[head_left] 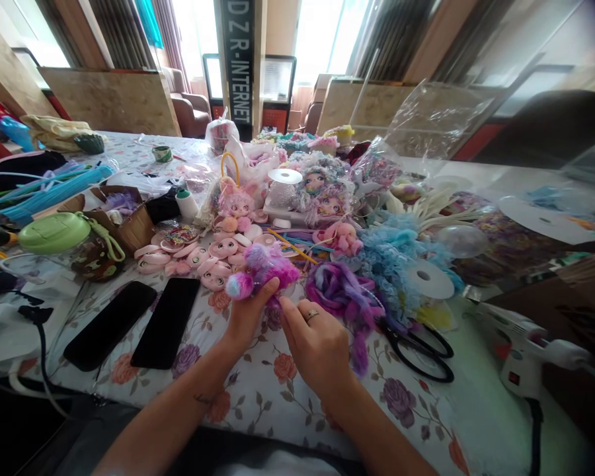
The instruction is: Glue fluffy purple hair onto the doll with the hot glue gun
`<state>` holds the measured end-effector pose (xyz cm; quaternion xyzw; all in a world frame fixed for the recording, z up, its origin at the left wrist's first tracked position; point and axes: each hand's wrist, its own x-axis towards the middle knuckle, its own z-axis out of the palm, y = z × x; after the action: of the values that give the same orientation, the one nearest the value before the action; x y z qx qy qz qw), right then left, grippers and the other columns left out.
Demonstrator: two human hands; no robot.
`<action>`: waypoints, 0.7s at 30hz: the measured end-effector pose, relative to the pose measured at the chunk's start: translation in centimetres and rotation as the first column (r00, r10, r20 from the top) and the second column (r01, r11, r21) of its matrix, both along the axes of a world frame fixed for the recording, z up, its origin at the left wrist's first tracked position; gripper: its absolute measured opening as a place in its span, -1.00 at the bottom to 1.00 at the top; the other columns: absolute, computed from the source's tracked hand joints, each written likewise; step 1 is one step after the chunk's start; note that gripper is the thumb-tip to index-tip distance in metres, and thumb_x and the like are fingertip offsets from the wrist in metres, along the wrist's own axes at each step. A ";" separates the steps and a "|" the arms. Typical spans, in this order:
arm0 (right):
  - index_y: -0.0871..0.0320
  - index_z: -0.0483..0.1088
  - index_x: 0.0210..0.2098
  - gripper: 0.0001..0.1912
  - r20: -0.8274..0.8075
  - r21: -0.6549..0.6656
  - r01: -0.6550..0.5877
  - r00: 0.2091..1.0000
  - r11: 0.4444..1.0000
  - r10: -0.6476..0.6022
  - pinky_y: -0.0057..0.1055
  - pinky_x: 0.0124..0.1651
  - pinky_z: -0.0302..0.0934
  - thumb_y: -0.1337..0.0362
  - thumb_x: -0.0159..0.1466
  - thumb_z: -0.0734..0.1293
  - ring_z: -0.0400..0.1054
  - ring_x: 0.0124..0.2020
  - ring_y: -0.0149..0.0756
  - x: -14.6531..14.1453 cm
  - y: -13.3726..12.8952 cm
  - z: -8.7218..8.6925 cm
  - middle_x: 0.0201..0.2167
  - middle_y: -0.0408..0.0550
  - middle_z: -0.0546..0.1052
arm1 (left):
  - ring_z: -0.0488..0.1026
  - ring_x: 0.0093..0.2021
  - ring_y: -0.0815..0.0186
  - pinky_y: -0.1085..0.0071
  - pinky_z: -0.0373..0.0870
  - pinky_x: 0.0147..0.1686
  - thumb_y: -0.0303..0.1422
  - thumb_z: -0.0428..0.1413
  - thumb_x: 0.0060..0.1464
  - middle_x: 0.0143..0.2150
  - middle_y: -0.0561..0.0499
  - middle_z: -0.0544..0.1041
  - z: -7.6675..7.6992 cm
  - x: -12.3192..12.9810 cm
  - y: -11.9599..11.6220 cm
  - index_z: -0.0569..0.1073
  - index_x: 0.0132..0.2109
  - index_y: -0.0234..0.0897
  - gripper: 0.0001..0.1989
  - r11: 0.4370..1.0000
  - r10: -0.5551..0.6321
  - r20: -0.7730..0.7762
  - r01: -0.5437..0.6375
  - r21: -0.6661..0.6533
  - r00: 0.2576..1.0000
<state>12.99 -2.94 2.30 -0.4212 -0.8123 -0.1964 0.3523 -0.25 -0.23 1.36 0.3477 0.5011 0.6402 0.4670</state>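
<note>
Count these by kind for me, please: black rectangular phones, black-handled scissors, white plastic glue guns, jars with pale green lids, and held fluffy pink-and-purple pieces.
Black rectangular phones: 2
Black-handled scissors: 1
White plastic glue gun: 1
Jar with pale green lid: 1
Held fluffy pink-and-purple piece: 1
Total: 6

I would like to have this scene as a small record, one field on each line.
Left hand: holds a fuzzy pink-purple piece
Right hand: fingers close together at the piece's lower edge; wears a ring
Right of the hands: purple fluffy strand, black-handled scissors, white corded tool
Left of the hands: two dark phones
Surface: floral tablecloth
</note>
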 end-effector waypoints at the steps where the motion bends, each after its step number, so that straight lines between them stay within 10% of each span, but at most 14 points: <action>1: 0.20 0.51 -0.17 -0.77 -0.001 0.002 0.002 1.000 1.000 -0.002 -0.38 -0.43 0.08 0.44 0.38 0.21 0.29 -0.50 -0.32 0.0 0.0 0.0 -0.56 -0.10 0.44 | 0.46 0.14 0.20 0.31 0.29 0.21 -0.25 0.33 -0.03 -0.02 0.04 0.61 0.1 0.0 0.0 0.53 -0.12 -0.18 -0.70 1.000 -0.005 0.003 0.005 0.011 1.000; 21: 0.11 0.42 -0.47 -0.89 -0.481 -0.473 -0.229 0.876 0.851 -0.031 -0.34 -0.23 0.32 0.30 0.18 0.40 0.42 -0.29 -0.21 1.4 2.9 2.1 -0.34 -0.04 0.48 | 0.45 0.16 0.10 0.19 0.33 0.20 -0.18 0.34 -0.03 0.11 -0.05 0.56 -1.2 0.1 0.2 0.50 0.08 -0.19 -0.48 0.996 -0.085 0.040 0.086 -0.032 0.996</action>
<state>14.40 -0.03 4.41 -0.4908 -0.7457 0.1558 0.4228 -0.18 -0.04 0.17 0.3485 0.4875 0.6177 0.5092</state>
